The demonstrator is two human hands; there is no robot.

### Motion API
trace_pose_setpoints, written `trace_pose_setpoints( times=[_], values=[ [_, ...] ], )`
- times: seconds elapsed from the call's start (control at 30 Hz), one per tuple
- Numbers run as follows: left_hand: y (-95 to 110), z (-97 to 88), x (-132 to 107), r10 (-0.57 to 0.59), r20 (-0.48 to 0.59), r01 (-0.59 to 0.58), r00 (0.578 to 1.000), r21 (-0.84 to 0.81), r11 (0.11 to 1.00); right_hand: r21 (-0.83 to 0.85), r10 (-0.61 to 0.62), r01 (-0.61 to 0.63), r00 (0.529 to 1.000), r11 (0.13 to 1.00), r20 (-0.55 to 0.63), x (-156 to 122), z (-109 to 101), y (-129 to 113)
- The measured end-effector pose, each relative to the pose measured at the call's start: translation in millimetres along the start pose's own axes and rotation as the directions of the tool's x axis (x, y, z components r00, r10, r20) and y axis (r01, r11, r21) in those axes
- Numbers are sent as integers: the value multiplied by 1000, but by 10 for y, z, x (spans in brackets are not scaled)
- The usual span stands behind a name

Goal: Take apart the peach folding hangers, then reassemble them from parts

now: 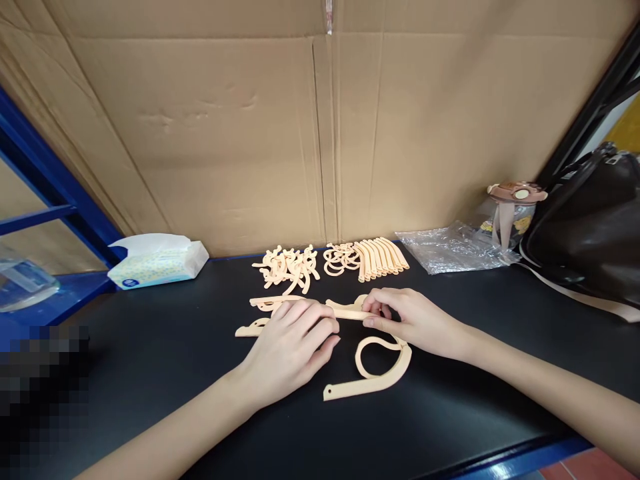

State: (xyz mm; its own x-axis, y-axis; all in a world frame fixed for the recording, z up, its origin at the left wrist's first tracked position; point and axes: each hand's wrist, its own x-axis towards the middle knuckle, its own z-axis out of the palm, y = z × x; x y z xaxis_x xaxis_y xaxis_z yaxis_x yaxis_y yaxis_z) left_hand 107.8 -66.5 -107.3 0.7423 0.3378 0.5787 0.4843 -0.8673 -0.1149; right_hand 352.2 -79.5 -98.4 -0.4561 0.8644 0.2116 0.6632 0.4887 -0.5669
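Observation:
My right hand pinches a beige curved plastic hanger arm between thumb and fingers. My left hand is closed at the other end of that arm, its fingertips curled and partly hiding what lies beneath. Just below my right hand lies another hanger arm with a hole at its end, joined or touching a round hook. Left of my left hand are more beige hanger arms, partly covered by the hand.
Behind the hands lie a heap of small beige pieces, several ring-like hooks and a row of curved arms. A tissue pack stands left; clear plastic bag, bottle and dark bag right. Cardboard backs the black table.

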Motion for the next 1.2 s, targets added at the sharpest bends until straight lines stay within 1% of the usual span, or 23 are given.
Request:
trace_pose_setpoints(
  times=[0.1,0.2,0.3,0.4,0.53,0.6,0.67,0.77,0.87,1.0,1.2],
  values=[
    [-20,13,10,-2,28,1,1000,63,998,-60,-30,31,999,998,14,-11,-14,-30],
    [-41,29,22,40,74,-48,996,122,991,-83,-37,40,998,996,41,-12,-30,-60],
    [-58,46,23,60,127,-76,990,121,990,-95,-57,64,996,993,75,-3,-43,-66],
    [-67,62,13,43,161,-57,986,81,995,-140,-87,98,993,985,86,9,-43,-40],
    [-59,66,8,22,173,-27,985,28,999,-198,-133,154,985,968,113,18,-42,-2],
    [-53,62,14,-5,166,-1,986,32,1000,-193,-145,172,979,966,143,19,-59,3],
    [-53,64,19,-30,156,18,987,80,997,-172,-131,158,979,972,158,18,-86,4],
    [-69,88,16,-36,146,7,989,194,981,-174,-88,108,989,979,115,19,-128,26],
    [-93,125,0,-22,158,-16,987,235,972,-232,-45,51,999,971,30,32,-152,90],
    [-102,141,-11,5,195,-44,981,193,980,-275,-7,-5,999,961,-42,66,-162,201],
    [-92,116,6,31,247,-58,968,102,993,-228,51,-67,996,971,-72,101,-174,276]
  ],
)
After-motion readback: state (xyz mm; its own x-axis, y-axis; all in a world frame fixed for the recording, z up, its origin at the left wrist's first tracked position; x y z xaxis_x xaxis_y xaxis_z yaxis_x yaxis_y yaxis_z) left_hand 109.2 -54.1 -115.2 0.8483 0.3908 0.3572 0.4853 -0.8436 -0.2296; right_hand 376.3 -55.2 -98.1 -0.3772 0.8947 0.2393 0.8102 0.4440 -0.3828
